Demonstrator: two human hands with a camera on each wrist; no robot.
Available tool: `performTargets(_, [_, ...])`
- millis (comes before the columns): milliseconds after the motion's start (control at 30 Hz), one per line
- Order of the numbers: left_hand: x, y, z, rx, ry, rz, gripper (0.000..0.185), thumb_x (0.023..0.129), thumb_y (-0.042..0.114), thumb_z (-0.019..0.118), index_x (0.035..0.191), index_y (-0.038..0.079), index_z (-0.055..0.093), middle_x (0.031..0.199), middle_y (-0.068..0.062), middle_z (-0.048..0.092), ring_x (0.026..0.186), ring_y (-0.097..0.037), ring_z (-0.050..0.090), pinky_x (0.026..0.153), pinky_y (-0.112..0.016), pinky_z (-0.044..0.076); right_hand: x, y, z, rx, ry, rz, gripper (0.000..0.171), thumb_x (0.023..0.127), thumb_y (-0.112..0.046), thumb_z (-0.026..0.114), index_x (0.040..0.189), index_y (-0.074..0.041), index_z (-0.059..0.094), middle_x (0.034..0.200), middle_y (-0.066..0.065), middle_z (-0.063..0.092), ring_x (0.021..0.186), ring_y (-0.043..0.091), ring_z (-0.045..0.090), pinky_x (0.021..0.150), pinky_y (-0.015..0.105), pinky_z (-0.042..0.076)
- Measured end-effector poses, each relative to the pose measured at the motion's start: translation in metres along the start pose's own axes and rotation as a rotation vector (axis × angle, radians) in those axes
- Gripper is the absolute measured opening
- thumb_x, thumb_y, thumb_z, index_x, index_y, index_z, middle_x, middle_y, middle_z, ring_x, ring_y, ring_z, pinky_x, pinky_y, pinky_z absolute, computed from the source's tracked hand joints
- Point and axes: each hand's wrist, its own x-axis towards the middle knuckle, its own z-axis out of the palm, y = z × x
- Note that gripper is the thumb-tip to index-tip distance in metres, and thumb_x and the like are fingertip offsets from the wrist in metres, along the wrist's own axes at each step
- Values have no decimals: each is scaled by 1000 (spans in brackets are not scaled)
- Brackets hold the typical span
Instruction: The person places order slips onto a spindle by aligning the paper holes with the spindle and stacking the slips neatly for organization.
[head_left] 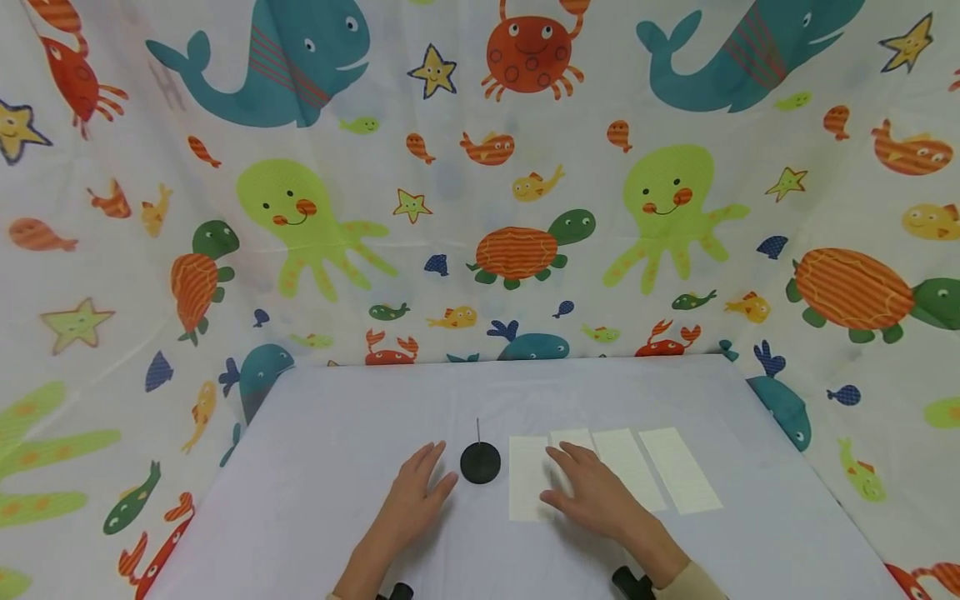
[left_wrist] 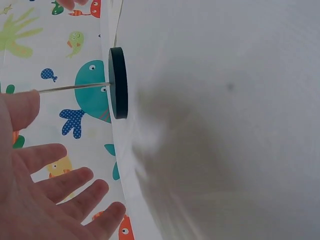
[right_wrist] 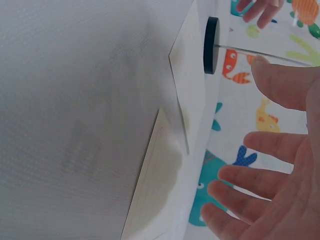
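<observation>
A thin metal rod stands upright from a round black base, like a paper spike (head_left: 480, 464), on the white-covered table. Left of it is my left hand (head_left: 415, 493), fingers spread and holding nothing. My right hand (head_left: 594, 493) hovers with fingers apart over several cream paper slips, also without anything in it. The leftmost slip (head_left: 527, 487) lies just right of the spike; the second is partly hidden by my right hand. Farther right lie a third slip (head_left: 628, 462) and a fourth slip (head_left: 680, 471), slanted. Both wrist views show the spike's base (left_wrist: 118, 83) standing apart from the fingers.
A white cloth covers the table (head_left: 337, 433). Behind and beside it hangs a curtain (head_left: 450, 183) printed with sea animals, meeting the table's back edge. Dark wrist gear (head_left: 632, 582) shows below the right wrist.
</observation>
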Motion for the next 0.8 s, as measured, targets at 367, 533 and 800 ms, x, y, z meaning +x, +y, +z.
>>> performTargets(367, [11, 3, 6, -78, -25, -22, 54, 102, 35, 61, 147, 7, 49, 151, -17, 46, 141, -39, 41, 112, -59, 33, 10, -1, 3, 31, -51, -39, 68, 92, -42, 74, 146, -7, 52, 151, 20, 45, 140, 39, 42, 108, 57, 38])
performTargets(533, [19, 7, 9, -67, 5, 22, 53, 100, 34, 65, 144, 7, 52, 146, -16, 51, 138, -37, 46, 110, -57, 37, 16, -2, 3, 25, -50, -54, 69, 90, -40, 76, 145, -4, 52, 149, 22, 47, 139, 39, 42, 109, 57, 39])
performTargets(800, [33, 14, 16, -28, 24, 9, 51, 95, 33, 70, 138, 9, 58, 138, -13, 57, 122, -32, 57, 100, -54, 48, 25, -5, 7, -22, -90, -42, 70, 90, -38, 77, 145, -3, 53, 150, 22, 46, 140, 40, 42, 110, 55, 37])
